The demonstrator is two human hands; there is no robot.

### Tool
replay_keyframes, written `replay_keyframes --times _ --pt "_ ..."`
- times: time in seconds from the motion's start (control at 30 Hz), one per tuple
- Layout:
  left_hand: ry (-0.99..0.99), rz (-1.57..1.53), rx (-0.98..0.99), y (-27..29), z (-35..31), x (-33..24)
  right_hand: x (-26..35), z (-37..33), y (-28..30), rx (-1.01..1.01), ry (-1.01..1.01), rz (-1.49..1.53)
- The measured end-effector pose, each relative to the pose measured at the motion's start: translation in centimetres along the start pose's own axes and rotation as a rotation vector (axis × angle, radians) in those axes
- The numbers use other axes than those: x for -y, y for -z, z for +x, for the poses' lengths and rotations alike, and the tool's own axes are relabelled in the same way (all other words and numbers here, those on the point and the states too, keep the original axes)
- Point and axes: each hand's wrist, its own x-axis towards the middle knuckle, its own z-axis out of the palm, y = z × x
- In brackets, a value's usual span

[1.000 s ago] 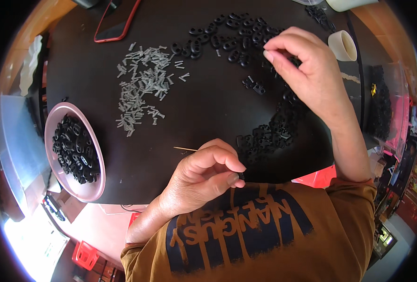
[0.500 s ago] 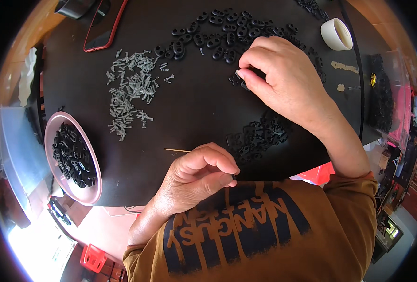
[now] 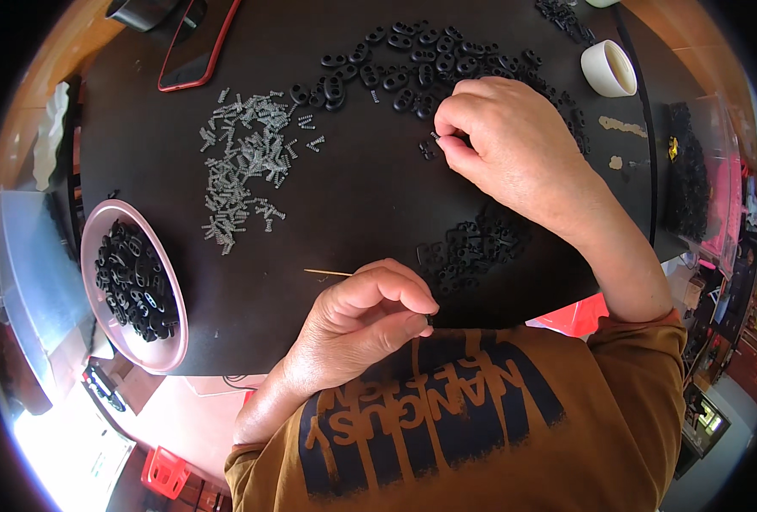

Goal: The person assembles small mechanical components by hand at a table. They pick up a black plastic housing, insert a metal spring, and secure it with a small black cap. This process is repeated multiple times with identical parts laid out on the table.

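My left hand (image 3: 357,320) is at the table's near edge. Its thumb and forefinger pinch a small black plastic piece (image 3: 430,321), mostly hidden by the fingertips. A thin wooden stick (image 3: 327,272) shows beyond its knuckles; whether the hand holds it I cannot tell. My right hand (image 3: 515,149) is over the table's right half, thumb and forefinger closed together. What is between them, if anything, is hidden. A few tiny black parts (image 3: 427,151) lie beside those fingertips. Black two-holed cord-lock bodies (image 3: 395,80) spread beyond it, and small black parts (image 3: 472,252) lie heaped between my hands.
Small metal springs (image 3: 246,158) lie in a pile at left. A pink bowl (image 3: 182,328) of black pieces stands at the left edge. Farther back are a red-edged phone (image 3: 195,47), a black container (image 3: 142,13) and a white cup (image 3: 609,68). A clear bin (image 3: 719,183) sits at right.
My right thumb and forefinger have drawn closer together beside the tiny black parts, and the hand sits slightly lower. My left hand keeps its pinch. The whole view has shifted slightly.
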Motion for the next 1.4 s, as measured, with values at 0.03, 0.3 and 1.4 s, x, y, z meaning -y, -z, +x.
replay_keyframes --times 0.03,0.3,1.4 --pt "-0.001 0.004 0.023 0.1 0.0 0.0 0.1 0.1 0.0 0.008 0.011 -0.027" --pt "-0.008 0.029 -0.056 -0.2 -0.3 -0.1 0.2 0.6 -0.4 -0.006 -0.049 0.017" --pt "-0.543 0.803 -0.475 -3.3 1.5 -1.5 5.1 -6.1 0.9 0.129 -0.34 1.667"
